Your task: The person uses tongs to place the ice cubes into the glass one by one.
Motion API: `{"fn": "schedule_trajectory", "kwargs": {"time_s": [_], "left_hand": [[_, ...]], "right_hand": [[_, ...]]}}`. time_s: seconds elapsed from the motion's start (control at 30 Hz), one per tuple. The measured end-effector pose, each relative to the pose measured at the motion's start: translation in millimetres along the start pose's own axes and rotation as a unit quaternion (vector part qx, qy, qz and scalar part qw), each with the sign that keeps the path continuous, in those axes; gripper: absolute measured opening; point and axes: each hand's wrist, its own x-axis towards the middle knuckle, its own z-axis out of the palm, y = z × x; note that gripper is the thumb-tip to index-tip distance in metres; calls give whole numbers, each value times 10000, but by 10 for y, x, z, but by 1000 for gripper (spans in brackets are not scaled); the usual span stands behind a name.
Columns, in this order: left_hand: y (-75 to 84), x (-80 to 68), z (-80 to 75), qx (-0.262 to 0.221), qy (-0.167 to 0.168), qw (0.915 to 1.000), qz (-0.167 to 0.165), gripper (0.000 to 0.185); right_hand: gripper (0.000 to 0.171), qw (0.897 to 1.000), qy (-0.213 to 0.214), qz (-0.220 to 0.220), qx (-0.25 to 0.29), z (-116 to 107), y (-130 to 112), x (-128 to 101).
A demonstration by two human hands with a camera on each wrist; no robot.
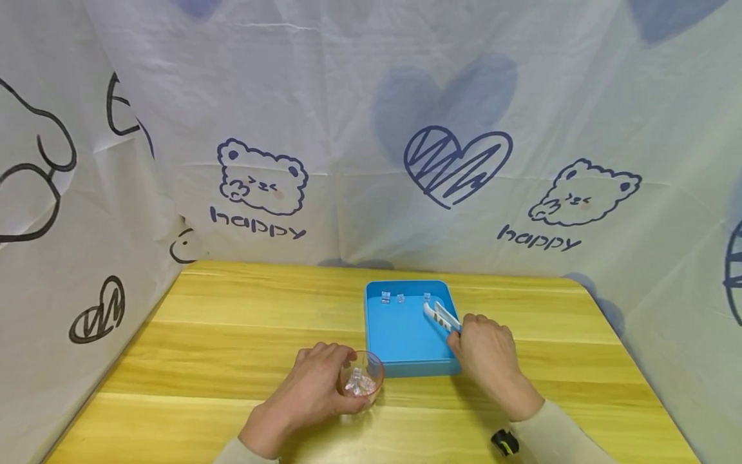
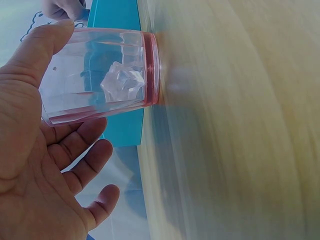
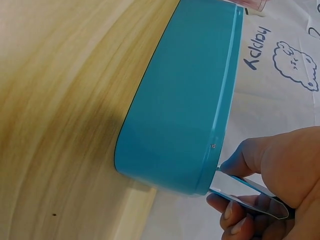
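Observation:
A clear pink-tinted glass (image 1: 362,377) stands on the wooden table (image 1: 243,322) just left of a blue tray (image 1: 400,368). My left hand (image 1: 315,386) wraps round it. In the left wrist view the thumb (image 2: 35,47) lies on the glass (image 2: 100,75), which holds clear ice cubes (image 2: 122,82). My right hand (image 1: 484,348) grips white tongs (image 1: 440,317) over the tray's right side, tips pointing toward the far edge. Three clear cubes (image 1: 385,297) lie along that far edge. The right wrist view shows the tongs (image 3: 247,192) pinched above the tray wall (image 3: 190,100).
A white printed cloth (image 1: 371,161) with bears and hearts walls in the table at the back and both sides. Bare wood lies to the left of the glass and to the right of the tray. A small black object (image 1: 504,442) sits at my right sleeve.

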Motion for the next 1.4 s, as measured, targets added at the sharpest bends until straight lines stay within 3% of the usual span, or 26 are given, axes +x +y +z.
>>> {"fn": "schedule_trajectory", "kwargs": {"time_s": [0.9,1.4], "left_hand": [[19,-17,-11,9,-3,10000,19,72],[63,-76,49,90,90,9999,2,71]], "right_hand": [[30,9990,-196,66,-402,157,-30,354],[27,9985,-200,-175,-469,154,-53,213]]}}
